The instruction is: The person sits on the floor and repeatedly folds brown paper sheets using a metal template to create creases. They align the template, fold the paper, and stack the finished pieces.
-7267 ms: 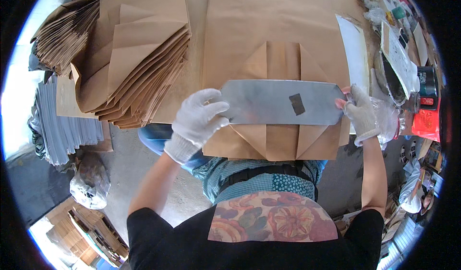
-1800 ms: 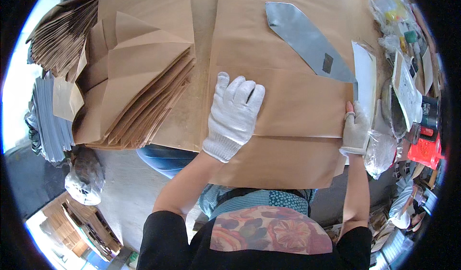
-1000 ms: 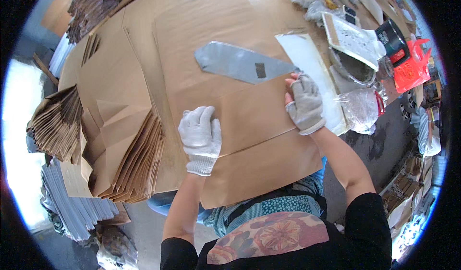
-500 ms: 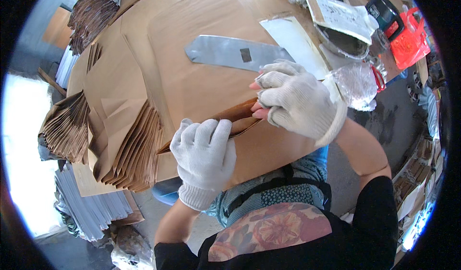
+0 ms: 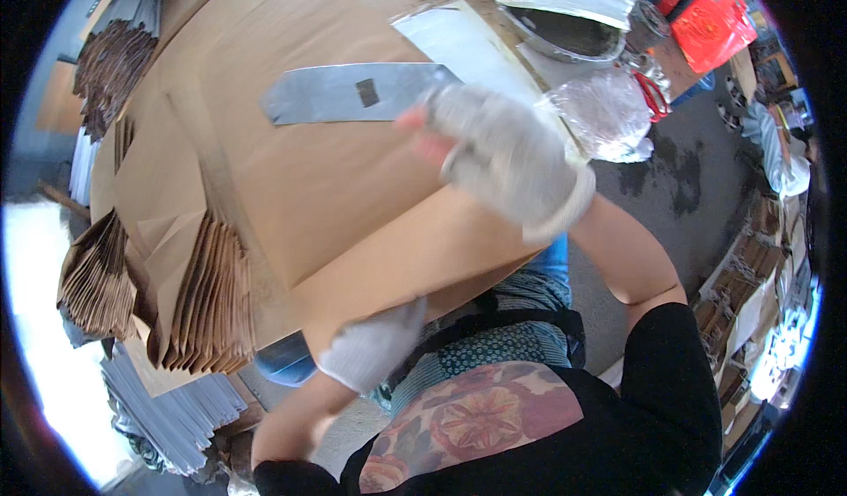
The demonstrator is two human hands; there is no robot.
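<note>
My left hand [image 5: 374, 348], in a white knit glove, is at the near edge of a brown paper sheet or bag [image 5: 423, 253]; its fingers are hidden or blurred there. Over the paper's right part is my right hand [image 5: 507, 156], in a white glove with bare fingertips. It is smeared by motion, so its grip does not show. Just beyond the right fingertips a flat metal plate [image 5: 326, 96] with a dark square patch lies on a larger stack of brown paper [image 5: 265, 33].
Fanned folded brown paper bags [image 5: 212, 293] stand at the left. Toward the far right are a white sheet [image 5: 472, 50], a dark bowl [image 5: 565, 37] under a stained board, a clear plastic bag [image 5: 604, 116], red-handled scissors [image 5: 651, 94] and a red bag [image 5: 713, 21].
My left hand has moved down toward my lap at the paper's near edge. The open fold between my hands no longer shows; the paper lies flatter. The whole view has shifted.
</note>
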